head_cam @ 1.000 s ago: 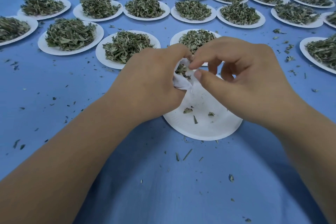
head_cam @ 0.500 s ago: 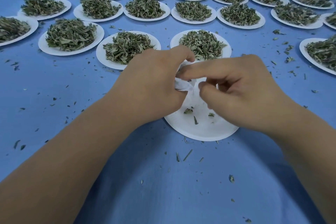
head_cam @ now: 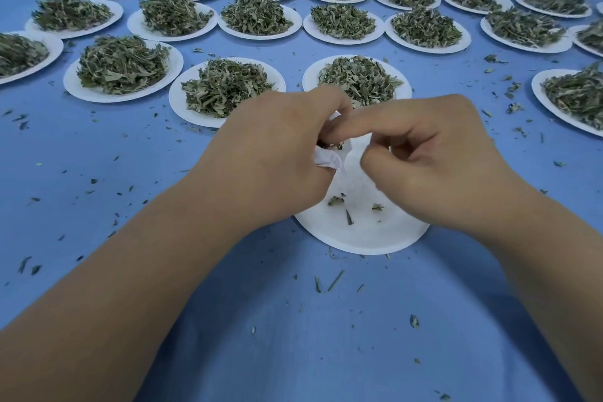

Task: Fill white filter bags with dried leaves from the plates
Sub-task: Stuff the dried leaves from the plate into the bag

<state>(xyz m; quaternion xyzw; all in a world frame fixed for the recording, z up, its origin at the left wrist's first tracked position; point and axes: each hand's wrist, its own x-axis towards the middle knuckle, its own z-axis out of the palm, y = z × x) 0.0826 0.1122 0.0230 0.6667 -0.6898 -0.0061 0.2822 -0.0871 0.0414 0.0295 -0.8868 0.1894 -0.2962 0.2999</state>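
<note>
White filter bag stays clamped in our left hand's grip above the near-empty plate, while our right hand, pinching above it a second ago, now pokes its forefinger into the mouth, its own grip impossible to tell, so we judge this bag nearly full.

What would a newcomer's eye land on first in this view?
Two hands meet at centre: the left hand grips a white filter bag over a nearly bare plate, and the right hand pinches at its mouth. Behind them, rows of white plates heaped with dried leaves cross the blue cloth, which is littered with leaf crumbs.
</note>
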